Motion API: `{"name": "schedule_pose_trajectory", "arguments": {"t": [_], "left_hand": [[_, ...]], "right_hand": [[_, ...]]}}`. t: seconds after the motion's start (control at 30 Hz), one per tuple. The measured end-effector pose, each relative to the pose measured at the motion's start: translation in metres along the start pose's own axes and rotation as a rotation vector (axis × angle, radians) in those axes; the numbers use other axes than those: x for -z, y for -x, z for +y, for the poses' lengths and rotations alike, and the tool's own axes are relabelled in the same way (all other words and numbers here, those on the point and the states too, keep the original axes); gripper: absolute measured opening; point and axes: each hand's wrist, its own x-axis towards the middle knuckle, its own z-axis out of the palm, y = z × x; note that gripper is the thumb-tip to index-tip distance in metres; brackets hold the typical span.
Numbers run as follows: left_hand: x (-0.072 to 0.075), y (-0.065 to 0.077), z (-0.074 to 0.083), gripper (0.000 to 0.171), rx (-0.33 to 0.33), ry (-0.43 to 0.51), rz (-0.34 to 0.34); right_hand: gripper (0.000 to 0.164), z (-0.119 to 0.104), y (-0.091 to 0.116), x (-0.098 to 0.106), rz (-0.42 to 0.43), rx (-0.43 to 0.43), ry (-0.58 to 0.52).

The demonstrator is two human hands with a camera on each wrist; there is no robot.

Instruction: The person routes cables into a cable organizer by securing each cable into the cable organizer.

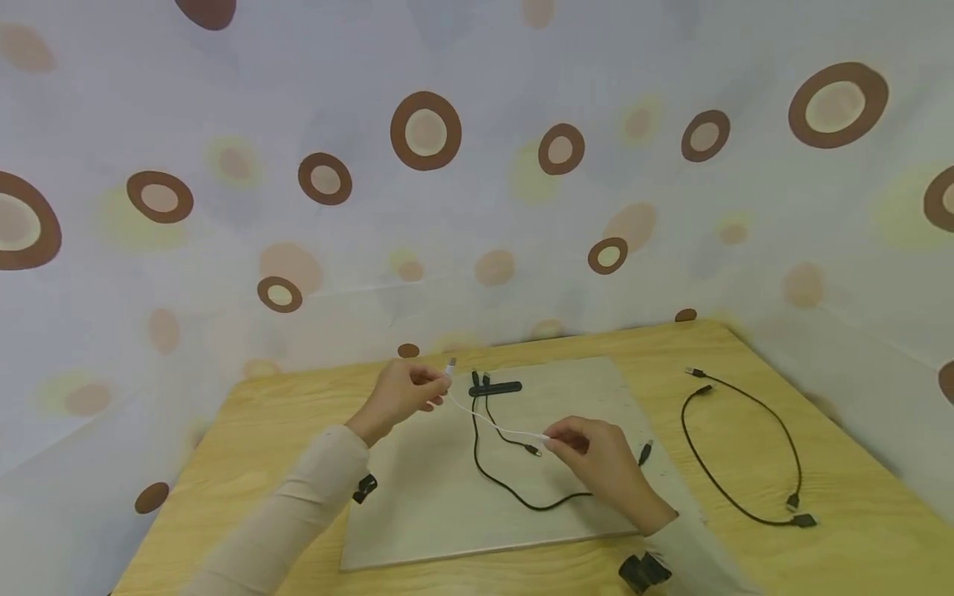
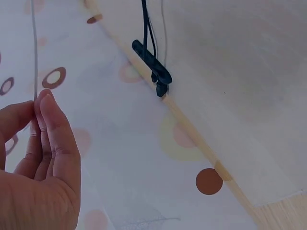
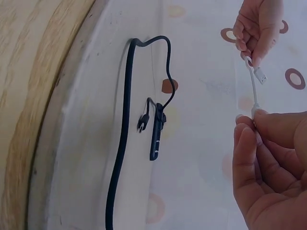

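A short white USB cable (image 1: 495,424) stretches between the two hands above a pale board. My left hand (image 1: 406,393) pinches it just below its USB plug (image 1: 450,365), which points up. At the other end, the thumb and fingers of my right hand (image 1: 596,455) pinch the cable; that end's tip is hidden in the fingers. Behind the cable, a black cable holder (image 1: 507,388) lies near the board's far edge with two black cables (image 1: 477,439) set in it. One of them ends in a small plug (image 1: 532,450); the longer one runs behind my right hand.
The pale board (image 1: 425,521) lies on a wooden table (image 1: 842,463). Two more black cables (image 1: 745,503) lie curved on the wood at the right. A black plug (image 1: 645,452) shows beside my right hand. Spotted cloth (image 1: 477,207) hangs behind the table.
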Motion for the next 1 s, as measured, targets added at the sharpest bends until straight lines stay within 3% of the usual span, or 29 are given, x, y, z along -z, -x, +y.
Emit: {"name": "schedule_pose_trajectory", "arguments": {"t": [0.47,0.7,1.0], "left_hand": [[-0.038,-0.041,-0.003,0.018,-0.077,-0.02,-0.041],[-0.062,-0.056,-0.007,0.018,-0.09,-0.161,0.054],[-0.08,-0.071,-0.013,0.017,-0.039,-0.193,0.131]], "right_hand": [[0.004,0.022,0.007,0.005,0.044,-0.067,0.061],[0.005,0.03,0.007,0.002,0.045,-0.068,0.173],[0.006,0.027,0.002,-0.004,0.029,-0.041,0.237]]}}
